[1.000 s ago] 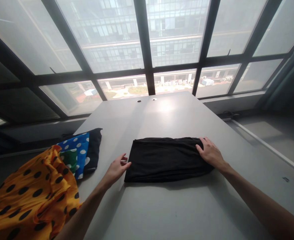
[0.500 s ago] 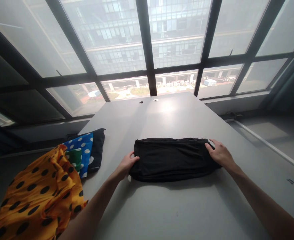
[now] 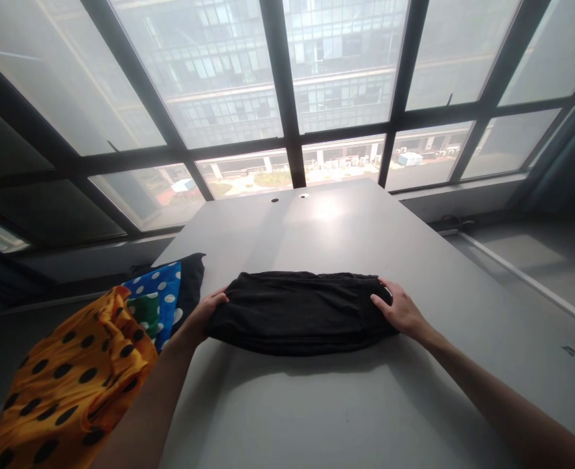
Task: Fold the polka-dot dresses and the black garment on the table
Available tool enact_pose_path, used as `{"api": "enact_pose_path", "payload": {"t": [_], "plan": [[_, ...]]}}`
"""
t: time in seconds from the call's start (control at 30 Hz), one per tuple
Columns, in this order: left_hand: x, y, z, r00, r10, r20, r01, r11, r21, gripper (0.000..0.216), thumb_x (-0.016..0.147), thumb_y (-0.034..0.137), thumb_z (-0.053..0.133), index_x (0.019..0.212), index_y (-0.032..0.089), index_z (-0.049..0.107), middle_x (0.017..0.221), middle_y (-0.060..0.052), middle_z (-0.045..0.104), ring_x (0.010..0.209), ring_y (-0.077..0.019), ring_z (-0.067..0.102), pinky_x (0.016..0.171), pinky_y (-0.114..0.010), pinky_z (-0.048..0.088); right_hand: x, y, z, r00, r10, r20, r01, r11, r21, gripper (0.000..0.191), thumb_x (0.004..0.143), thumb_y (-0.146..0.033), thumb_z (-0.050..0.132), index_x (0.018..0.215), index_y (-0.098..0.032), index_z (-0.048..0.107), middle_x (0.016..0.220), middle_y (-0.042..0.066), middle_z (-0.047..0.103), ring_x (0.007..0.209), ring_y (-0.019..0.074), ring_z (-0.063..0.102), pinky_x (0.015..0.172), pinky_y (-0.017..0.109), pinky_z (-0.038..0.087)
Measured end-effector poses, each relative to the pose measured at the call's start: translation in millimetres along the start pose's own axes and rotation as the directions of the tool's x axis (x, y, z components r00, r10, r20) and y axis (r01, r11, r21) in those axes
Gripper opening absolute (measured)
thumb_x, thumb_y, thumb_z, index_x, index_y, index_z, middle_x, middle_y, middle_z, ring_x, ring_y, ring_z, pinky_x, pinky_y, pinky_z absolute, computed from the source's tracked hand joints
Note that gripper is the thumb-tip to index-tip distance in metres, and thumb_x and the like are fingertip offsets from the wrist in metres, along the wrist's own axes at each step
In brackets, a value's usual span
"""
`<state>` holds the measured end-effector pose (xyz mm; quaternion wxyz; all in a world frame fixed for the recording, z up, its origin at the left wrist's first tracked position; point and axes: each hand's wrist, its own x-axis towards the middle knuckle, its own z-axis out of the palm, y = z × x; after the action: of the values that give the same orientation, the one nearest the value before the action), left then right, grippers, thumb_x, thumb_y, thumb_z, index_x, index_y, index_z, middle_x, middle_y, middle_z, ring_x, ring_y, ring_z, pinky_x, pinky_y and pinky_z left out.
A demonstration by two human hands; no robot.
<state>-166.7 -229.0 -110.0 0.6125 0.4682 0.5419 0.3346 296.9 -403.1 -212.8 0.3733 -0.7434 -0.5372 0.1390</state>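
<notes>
A folded black cloth [image 3: 297, 312], perhaps a garment, spans the space between my two hands over the white table [image 3: 277, 410]. My left hand [image 3: 209, 311] grips its left end, thumb on top and the other fingers mostly hidden behind the fabric. At the opposite end, my right hand [image 3: 395, 307] pinches the cloth between thumb and fingers. Below the front edge a shadow falls on the tabletop. Beside my left forearm lies an orange cloth with black dots [image 3: 72, 371].
Under the orange cloth are a green dotted cloth [image 3: 145, 312], a blue cloth with white dots [image 3: 163, 286] and a black piece [image 3: 192, 280] at the table's left edge. Large windows with dark frames [image 3: 292, 153] stand behind the table. Two round holes pierce its far end.
Both hands have moved left with the black cloth between them. Its left end now reaches close to the dotted pile, and its lower edge bows more.
</notes>
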Motion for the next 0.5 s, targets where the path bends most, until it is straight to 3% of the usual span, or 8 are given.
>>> {"api": "enact_pose_path", "payload": {"t": [0.13,0.23,0.37,0.5], "plan": [[0.0,22.6,7.4,0.997,0.050,0.056,-0.049,0.998,-0.025,0.062,0.062,0.022,0.072,0.123,0.011,0.071,0.081,-0.004,0.074,0.065,-0.0217,0.069,0.056,-0.026,0.054,-1.1,-5.8,6.1,1.000,-0.005,0.016,0.005,1.000,0.012,0.066,0.095,-0.051,0.056,0.147,-0.011,0.056,0.149,0.021,0.059,0.138,0.0324,0.058,0.120,0.049,0.044],[-1.8,46.7,38.2,0.981,0.141,0.132,-0.143,0.990,0.001,0.061,0.065,0.023,0.070,0.125,0.012,0.072,0.077,-0.003,0.072,0.065,-0.0196,0.066,0.058,-0.026,0.053,-0.6,-6.3,7.3,1.000,0.017,0.009,-0.017,0.999,0.042,0.063,0.098,-0.053,0.050,0.146,-0.012,0.058,0.148,0.020,0.060,0.139,0.0323,0.057,0.121,0.050,0.042],[-9.0,71.9,110.8,0.935,0.224,0.273,-0.252,0.965,0.072,0.063,0.073,0.024,0.068,0.134,0.010,0.069,0.071,-0.001,0.067,0.063,-0.0177,0.062,0.059,-0.026,0.050,-0.6,-6.2,7.7,1.000,0.023,0.007,-0.024,0.994,0.103,0.061,0.104,-0.054,0.038,0.143,-0.013,0.061,0.146,0.019,0.062,0.140,0.0308,0.056,0.124,0.050,0.038],[-19.5,64.3,207.9,0.895,0.246,0.372,-0.350,0.905,0.244,0.062,0.075,0.019,0.063,0.137,0.012,0.068,0.085,-0.004,0.073,0.069,-0.0191,0.065,0.065,-0.028,0.052,0.0,-1.1,8.5,1.000,0.015,0.000,-0.015,0.989,0.144,0.057,0.104,-0.050,0.037,0.141,-0.015,0.062,0.145,0.018,0.063,0.138,0.0294,0.056,0.124,0.050,0.038]]}}
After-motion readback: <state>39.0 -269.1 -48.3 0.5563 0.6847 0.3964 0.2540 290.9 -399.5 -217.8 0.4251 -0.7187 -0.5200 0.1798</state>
